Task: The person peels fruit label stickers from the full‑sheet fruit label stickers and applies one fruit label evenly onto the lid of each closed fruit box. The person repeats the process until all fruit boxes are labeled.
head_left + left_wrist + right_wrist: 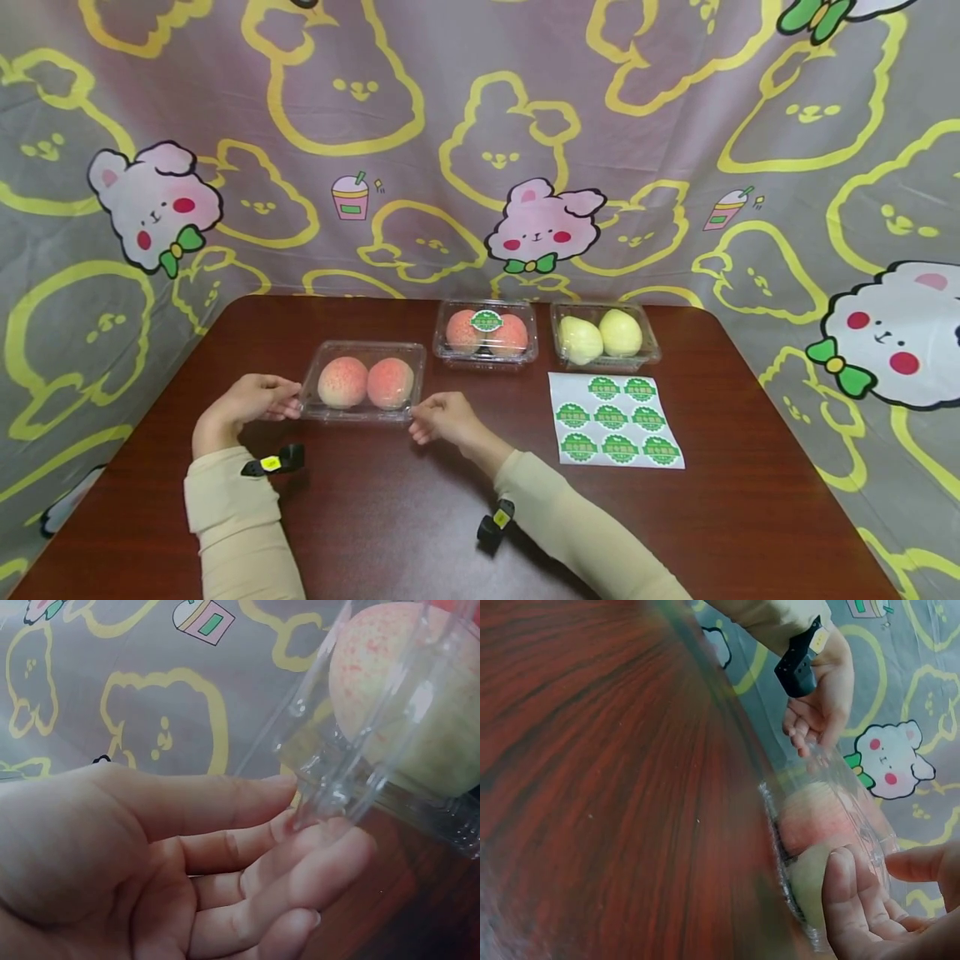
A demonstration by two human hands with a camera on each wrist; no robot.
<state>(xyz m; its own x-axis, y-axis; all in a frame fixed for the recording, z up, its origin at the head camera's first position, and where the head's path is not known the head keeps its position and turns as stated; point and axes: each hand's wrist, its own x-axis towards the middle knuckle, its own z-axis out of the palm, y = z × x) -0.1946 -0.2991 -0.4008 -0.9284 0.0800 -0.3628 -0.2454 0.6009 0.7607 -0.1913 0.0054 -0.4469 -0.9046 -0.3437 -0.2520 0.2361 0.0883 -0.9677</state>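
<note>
From overhead, taking the sticker sheet (573, 386) as my mark, the clear box (365, 415) with two peaches (343, 383) is to its left, top up, its long axis running left to right across the table (420, 517); I can't make out a front to it. The left hand (251, 400) pinches the end farther from the sheet, the right hand (448, 419) the near corner on the sheet's side. I'd say they're positioning the box, and that the next move calls for an even hold at both ends. By the left wrist, thumb and fingers grip the rim. By the right wrist, they straddle the box's edge; how firmly, I can't tell.
</note>
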